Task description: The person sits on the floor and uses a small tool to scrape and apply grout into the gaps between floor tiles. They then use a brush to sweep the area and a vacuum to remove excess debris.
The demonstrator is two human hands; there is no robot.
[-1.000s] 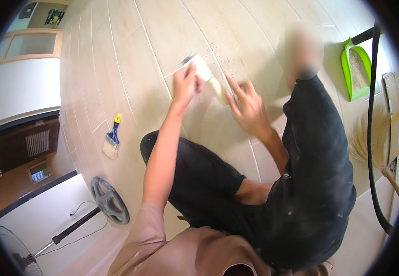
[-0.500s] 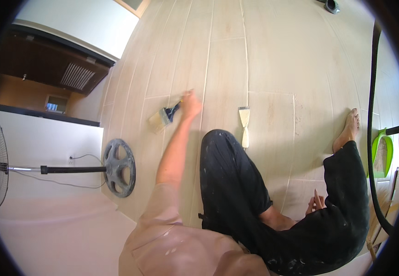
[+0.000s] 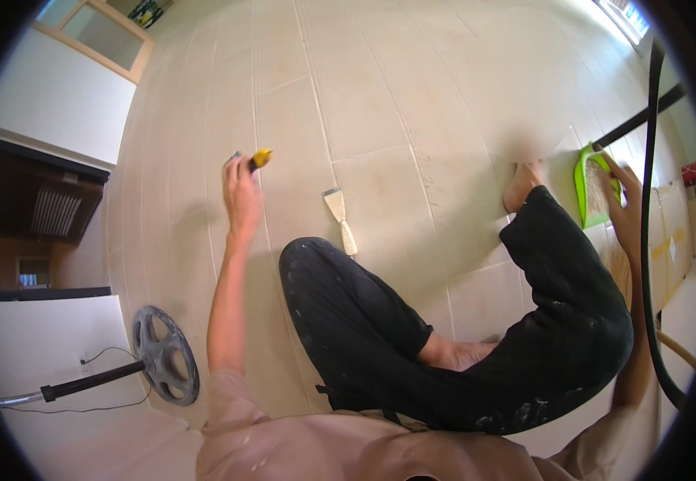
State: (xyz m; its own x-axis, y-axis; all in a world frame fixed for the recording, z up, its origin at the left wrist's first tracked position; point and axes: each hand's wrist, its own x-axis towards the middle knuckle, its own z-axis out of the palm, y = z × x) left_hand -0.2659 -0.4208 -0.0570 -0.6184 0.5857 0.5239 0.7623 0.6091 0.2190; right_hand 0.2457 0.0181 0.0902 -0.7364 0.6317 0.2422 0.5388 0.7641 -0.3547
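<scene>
My left hand (image 3: 242, 196) is raised over the tiled floor with its fingers closed round a paintbrush (image 3: 261, 157). Only the yellow and dark end of the brush handle shows clearly; its bristles are hidden by the hand. A putty knife (image 3: 340, 220) with a pale handle and a wide blade lies on the floor in front of my bent left knee. Far to the right, my right hand (image 3: 625, 212) reaches past my right leg to a bright green dustpan (image 3: 580, 183) holding brownish debris. Its fingers are stretched out and apart along the dustpan's right edge, apparently touching it.
The round grey base (image 3: 165, 354) of a standing fan is at left, with a cord by the wall. Cabinets (image 3: 59, 104) line the upper left. A black strap (image 3: 649, 200) hangs down the right side before a cardboard box (image 3: 669, 240). Reddish crumbs dot the tiles.
My view has swung right. My left hand has turned the brush so its handle end faces up and right. My right hand has come from beside my leg out to the dustpan.
</scene>
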